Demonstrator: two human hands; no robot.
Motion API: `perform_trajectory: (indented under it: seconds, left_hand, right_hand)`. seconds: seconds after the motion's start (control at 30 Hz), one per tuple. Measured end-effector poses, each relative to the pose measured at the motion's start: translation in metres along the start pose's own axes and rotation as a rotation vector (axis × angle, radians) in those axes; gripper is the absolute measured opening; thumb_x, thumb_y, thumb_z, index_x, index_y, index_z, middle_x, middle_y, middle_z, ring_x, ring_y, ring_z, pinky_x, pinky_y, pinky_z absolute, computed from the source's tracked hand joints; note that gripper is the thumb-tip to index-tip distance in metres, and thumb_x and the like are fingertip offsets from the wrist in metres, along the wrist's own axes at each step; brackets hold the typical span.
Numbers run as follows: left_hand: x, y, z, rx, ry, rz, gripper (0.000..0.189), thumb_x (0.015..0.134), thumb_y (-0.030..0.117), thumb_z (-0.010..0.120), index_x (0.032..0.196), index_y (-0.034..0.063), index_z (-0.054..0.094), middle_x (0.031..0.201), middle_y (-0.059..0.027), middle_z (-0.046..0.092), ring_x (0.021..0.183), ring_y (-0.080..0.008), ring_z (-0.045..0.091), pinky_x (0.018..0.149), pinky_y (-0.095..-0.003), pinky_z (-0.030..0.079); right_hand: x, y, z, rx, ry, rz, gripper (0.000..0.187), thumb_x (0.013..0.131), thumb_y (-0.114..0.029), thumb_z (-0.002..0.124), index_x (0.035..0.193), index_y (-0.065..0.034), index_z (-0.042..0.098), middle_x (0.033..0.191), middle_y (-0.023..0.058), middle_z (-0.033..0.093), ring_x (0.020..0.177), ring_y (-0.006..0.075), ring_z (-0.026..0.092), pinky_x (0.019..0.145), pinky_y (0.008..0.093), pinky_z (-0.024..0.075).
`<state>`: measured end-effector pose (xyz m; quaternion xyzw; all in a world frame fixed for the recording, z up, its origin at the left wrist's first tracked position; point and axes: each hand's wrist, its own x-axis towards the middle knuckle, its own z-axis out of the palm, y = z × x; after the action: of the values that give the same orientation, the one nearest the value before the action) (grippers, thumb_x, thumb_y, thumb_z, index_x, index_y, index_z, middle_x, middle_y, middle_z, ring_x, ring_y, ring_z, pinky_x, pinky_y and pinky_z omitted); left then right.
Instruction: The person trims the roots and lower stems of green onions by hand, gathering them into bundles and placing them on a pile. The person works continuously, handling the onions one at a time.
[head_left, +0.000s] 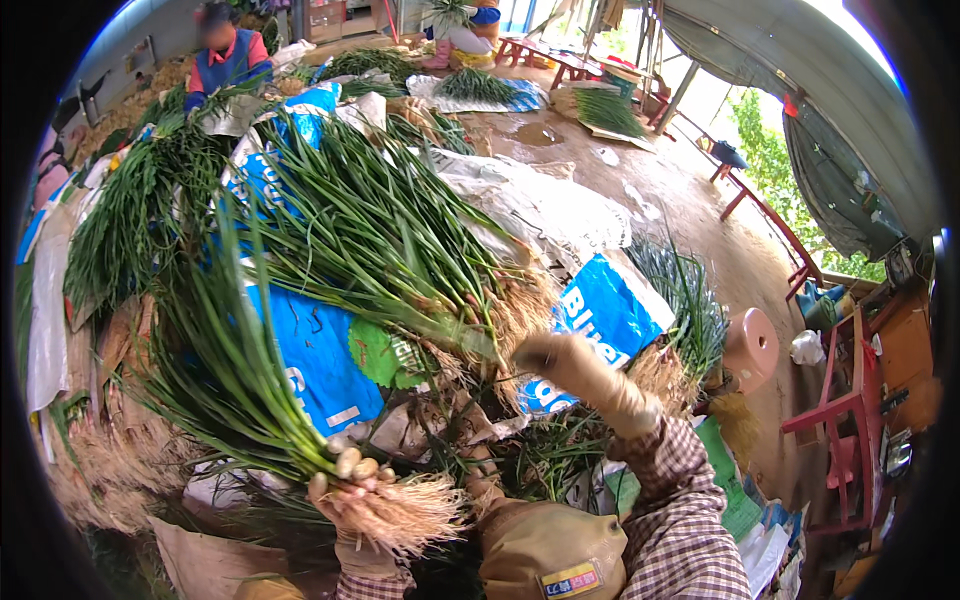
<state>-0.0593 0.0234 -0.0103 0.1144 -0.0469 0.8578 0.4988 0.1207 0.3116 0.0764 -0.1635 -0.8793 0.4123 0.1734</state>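
My left hand (341, 506), in a dirty glove, is closed around a bunch of green onions (285, 405) just above their pale roots; the long leaves point up and to the left. My right hand (551, 356), also gloved and blurred, reaches over the root end of a larger pile of green onions (375, 225) lying on blue and white sacks (322, 360). Whether its fingers hold anything cannot be made out. Both sleeves are checked.
Beyond the pile sits a person (229, 67) in a blue vest; another person (465, 34) is at the top. More onions (679, 300) lie to the right, near a pink stool (750, 349) and a red frame (851, 405). Rooted bundles (124, 450) cover the left side.
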Motion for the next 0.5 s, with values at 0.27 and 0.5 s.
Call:
perform_trajectory:
  seconds: [0.27, 0.5]
  left_hand:
    - [0.009, 0.007, 0.021, -0.125, -0.151, -0.019, 0.044, 0.098, 0.031, 0.044, 0.135, 0.0087, 0.038, 0.105, -0.0041, 0.054, 0.107, -0.0204, 0.053, 0.100, -0.0464, 0.035]
    - [0.010, -0.021, 0.056, 0.249, 0.368, -0.094, 0.044, 0.091, 0.034, 0.055, 0.122, 0.0034, 0.049, 0.094, -0.0069, 0.058, 0.083, -0.0206, 0.058, 0.080, -0.0353, 0.049]
  right_hand:
    - [-0.020, 0.020, 0.011, 0.012, 0.358, 0.175, 0.007, 0.085, -0.010, 0.067, 0.089, -0.0054, 0.069, 0.077, 0.0141, 0.068, 0.067, 0.0192, 0.066, 0.059, 0.0309, 0.0507]
    - [-0.004, 0.015, 0.056, -0.345, 0.451, 0.135, 0.015, 0.080, -0.017, 0.071, 0.088, -0.0082, 0.062, 0.070, 0.0134, 0.064, 0.062, 0.0287, 0.065, 0.055, 0.0357, 0.0509]
